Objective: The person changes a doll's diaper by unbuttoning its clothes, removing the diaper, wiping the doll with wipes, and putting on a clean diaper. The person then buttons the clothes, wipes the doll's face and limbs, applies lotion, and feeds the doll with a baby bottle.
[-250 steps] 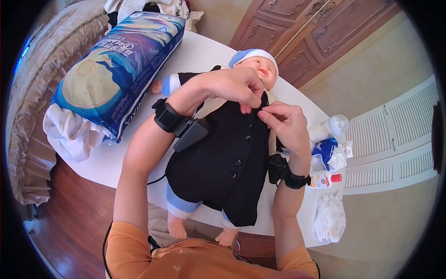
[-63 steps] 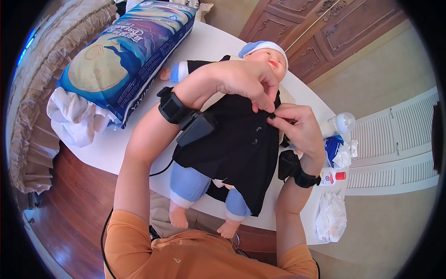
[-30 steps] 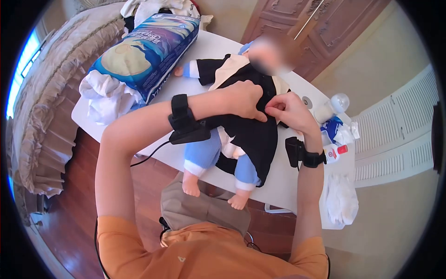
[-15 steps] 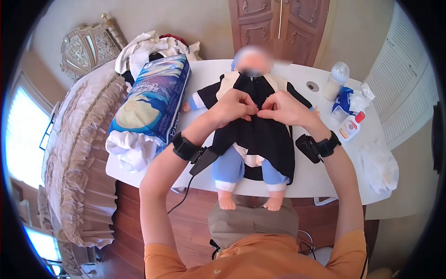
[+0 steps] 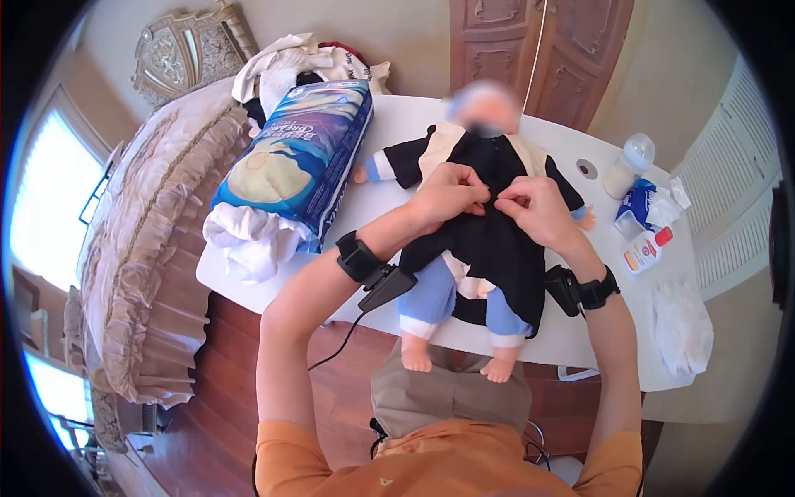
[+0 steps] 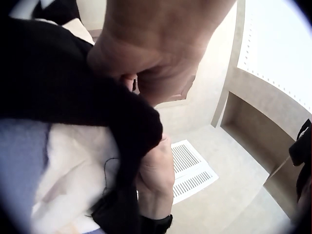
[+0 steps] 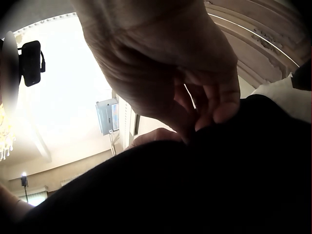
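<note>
A baby doll (image 5: 426,290) lies on its back in the head view, dressed in a blue and white outfit under a black coat (image 5: 509,257) with cream shoulder panels. My left hand (image 5: 451,197) pinches the coat's front edge at mid-chest. Facing it a short way to the right, my right hand (image 5: 537,209) also pinches the black cloth between thumb and fingers. In the right wrist view the curled fingertips (image 7: 226,111) press right at the fabric. The fingers hide whatever button lies between them. Below the hands the coat front parts over the doll's legs.
A large blue diaper pack (image 5: 290,157) and crumpled white cloth (image 5: 252,240) lie at the left of the white table (image 5: 389,319). On the right are a baby bottle (image 5: 627,166), a blue wipes pack (image 5: 636,200), a red-capped bottle (image 5: 648,250) and a white diaper (image 5: 681,327).
Both hands have moved from near the collar down to mid-chest. The coat's lower front has drawn apart, baring more of the doll's legs. The head view has turned.
</note>
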Action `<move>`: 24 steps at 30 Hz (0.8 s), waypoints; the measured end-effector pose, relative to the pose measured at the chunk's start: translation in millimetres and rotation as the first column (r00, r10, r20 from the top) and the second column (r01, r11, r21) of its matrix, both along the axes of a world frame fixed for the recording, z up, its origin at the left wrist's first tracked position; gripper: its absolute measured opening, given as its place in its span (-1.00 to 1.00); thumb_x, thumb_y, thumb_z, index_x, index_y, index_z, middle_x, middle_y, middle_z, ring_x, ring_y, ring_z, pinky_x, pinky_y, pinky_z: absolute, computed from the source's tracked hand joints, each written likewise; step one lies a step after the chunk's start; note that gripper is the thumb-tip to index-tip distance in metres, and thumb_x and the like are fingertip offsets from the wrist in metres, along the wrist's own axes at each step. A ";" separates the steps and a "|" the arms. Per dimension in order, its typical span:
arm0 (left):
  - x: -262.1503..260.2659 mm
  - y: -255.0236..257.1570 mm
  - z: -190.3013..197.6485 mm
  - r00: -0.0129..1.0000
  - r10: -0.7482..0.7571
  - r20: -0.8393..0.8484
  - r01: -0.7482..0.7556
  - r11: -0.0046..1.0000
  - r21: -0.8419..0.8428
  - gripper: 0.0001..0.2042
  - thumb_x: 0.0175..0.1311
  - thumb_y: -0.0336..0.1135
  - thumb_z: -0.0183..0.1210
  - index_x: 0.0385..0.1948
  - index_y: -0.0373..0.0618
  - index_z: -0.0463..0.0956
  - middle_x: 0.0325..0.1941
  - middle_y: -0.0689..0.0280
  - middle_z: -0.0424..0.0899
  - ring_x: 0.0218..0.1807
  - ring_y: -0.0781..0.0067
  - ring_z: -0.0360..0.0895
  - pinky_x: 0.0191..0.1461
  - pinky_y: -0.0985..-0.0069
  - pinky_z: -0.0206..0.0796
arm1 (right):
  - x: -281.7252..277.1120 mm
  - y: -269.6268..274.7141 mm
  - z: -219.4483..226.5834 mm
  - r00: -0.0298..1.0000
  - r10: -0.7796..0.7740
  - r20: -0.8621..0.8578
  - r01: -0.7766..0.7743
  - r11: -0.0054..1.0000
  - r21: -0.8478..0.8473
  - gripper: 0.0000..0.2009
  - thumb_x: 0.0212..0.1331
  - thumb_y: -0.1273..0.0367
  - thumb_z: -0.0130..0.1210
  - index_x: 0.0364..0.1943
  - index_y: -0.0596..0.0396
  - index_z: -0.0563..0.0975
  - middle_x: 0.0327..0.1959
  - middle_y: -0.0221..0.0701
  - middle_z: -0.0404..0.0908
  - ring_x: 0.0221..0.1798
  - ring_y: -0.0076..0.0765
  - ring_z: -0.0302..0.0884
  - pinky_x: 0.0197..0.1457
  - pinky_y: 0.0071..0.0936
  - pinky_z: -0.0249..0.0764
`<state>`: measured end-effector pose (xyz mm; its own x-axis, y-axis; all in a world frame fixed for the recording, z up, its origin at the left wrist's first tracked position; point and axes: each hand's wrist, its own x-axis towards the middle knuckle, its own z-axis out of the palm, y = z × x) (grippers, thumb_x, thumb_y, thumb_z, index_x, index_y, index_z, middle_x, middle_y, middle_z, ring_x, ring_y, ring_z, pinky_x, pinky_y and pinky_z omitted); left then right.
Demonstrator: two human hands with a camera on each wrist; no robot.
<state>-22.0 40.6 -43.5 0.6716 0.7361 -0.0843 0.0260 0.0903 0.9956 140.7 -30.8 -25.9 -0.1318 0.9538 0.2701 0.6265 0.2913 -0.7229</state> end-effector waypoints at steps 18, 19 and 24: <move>-2.8 -35.9 38.3 0.893 0.128 -0.432 0.025 0.943 0.331 -0.72 0.03 -0.20 0.17 -0.60 -0.25 0.39 -0.68 0.36 0.45 -0.69 0.64 0.38 -0.61 0.70 0.23 | 1.7 -9.1 1.6 0.993 -0.092 -0.076 0.098 0.992 0.074 -0.90 -0.09 0.49 0.10 -0.50 0.28 0.51 -0.65 -0.29 0.50 -0.61 -0.53 0.40 -0.50 -0.58 0.33; -2.0 -35.9 37.1 0.900 0.115 -0.421 0.044 0.935 0.351 -0.73 0.03 -0.22 0.17 -0.61 -0.25 0.38 -0.67 0.35 0.45 -0.69 0.64 0.38 -0.61 0.71 0.23 | 1.9 -8.4 -0.2 0.995 -0.076 -0.071 0.082 0.993 0.088 -0.91 -0.08 0.50 0.11 -0.50 0.27 0.51 -0.66 -0.37 0.48 -0.62 -0.62 0.34 -0.53 -0.64 0.28; -1.7 -28.0 21.1 0.960 0.082 -0.268 -0.001 0.958 0.288 -0.78 0.02 -0.32 0.19 -0.62 -0.25 0.37 -0.63 0.34 0.45 -0.67 0.63 0.40 -0.61 0.73 0.25 | 3.4 -14.1 6.5 0.996 -0.078 -0.049 0.080 0.996 0.031 -0.92 -0.08 0.50 0.13 -0.49 0.25 0.52 -0.66 -0.44 0.46 -0.64 -0.69 0.28 -0.56 -0.69 0.24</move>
